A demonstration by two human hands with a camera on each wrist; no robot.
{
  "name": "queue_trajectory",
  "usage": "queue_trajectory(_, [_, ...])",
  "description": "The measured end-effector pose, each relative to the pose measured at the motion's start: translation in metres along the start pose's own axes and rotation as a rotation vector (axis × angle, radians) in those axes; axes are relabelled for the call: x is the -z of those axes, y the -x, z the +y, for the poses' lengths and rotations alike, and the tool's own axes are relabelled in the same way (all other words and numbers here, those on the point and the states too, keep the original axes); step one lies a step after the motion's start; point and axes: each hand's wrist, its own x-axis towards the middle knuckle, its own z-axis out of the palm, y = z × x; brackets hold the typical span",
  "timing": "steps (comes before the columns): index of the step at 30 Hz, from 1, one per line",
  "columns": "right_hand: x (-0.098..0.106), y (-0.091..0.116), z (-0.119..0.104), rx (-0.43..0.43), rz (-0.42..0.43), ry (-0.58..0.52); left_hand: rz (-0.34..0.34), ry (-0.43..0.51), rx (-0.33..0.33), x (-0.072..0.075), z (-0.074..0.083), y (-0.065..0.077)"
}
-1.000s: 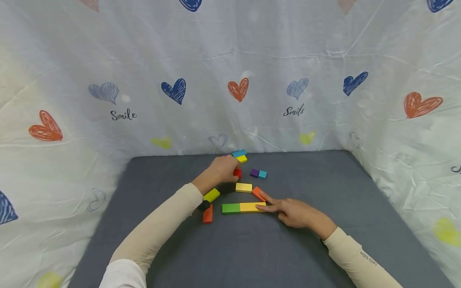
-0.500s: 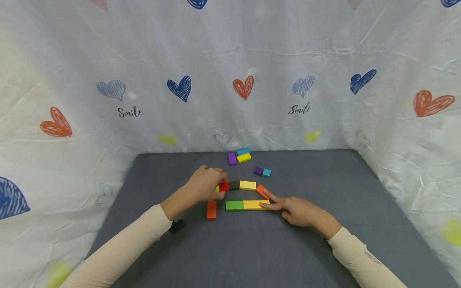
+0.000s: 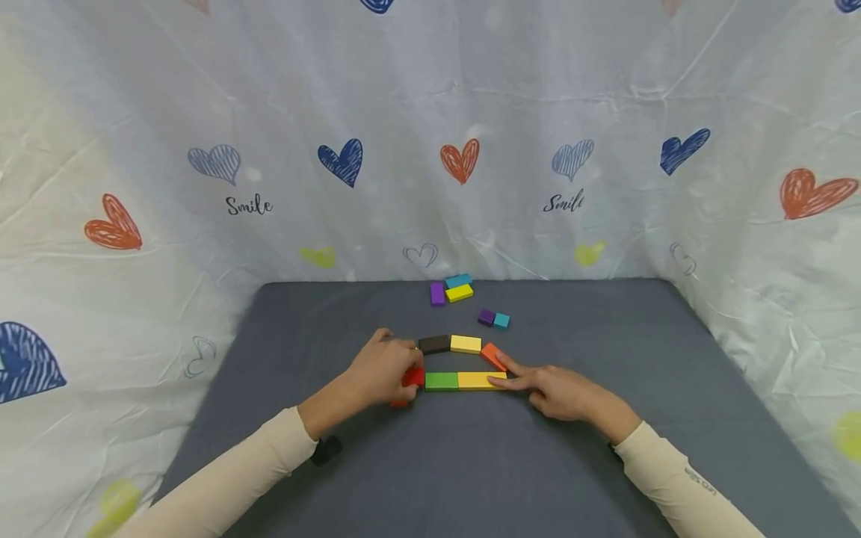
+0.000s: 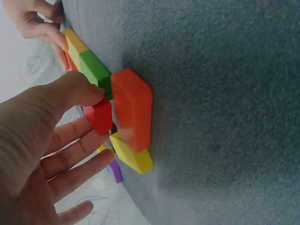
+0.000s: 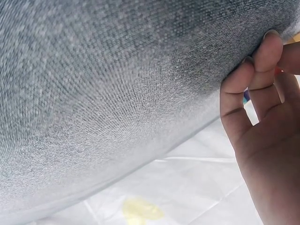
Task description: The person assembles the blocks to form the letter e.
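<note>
My left hand (image 3: 373, 373) pinches a red block (image 4: 99, 116) between thumb and fingertips. It holds the block at the left end of a green block (image 3: 441, 382), which lies end to end with an orange-yellow block (image 3: 473, 381). Beside the red block are an orange-red block (image 4: 132, 110) and a yellow block (image 4: 131, 153), mostly covered by the hand in the head view. Two outstretched fingers of my right hand (image 3: 568, 394) touch the orange-yellow block and a slanted orange block (image 3: 492, 356). A black block (image 3: 434, 344) and a pale yellow block (image 3: 466, 344) lie behind.
Farther back, purple (image 3: 438, 294), blue (image 3: 459, 281) and yellow (image 3: 460, 293) blocks lie together. A small dark purple block (image 3: 486, 317) touches a teal block (image 3: 501, 320). The grey tabletop (image 3: 430, 471) ends at a white heart-print curtain (image 3: 390, 202).
My left hand has brought the red block from behind the arrangement down and left to the green block's left end. My right hand has kept its fingers on the two blocks.
</note>
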Motion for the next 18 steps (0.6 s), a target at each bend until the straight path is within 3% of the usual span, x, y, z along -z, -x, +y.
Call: queue_trajectory(18, [-0.0023, -0.0005, -0.0011, -0.02, 0.009, -0.009, 0.009, -0.055, 0.02, -0.0107, 0.0051, -0.0021])
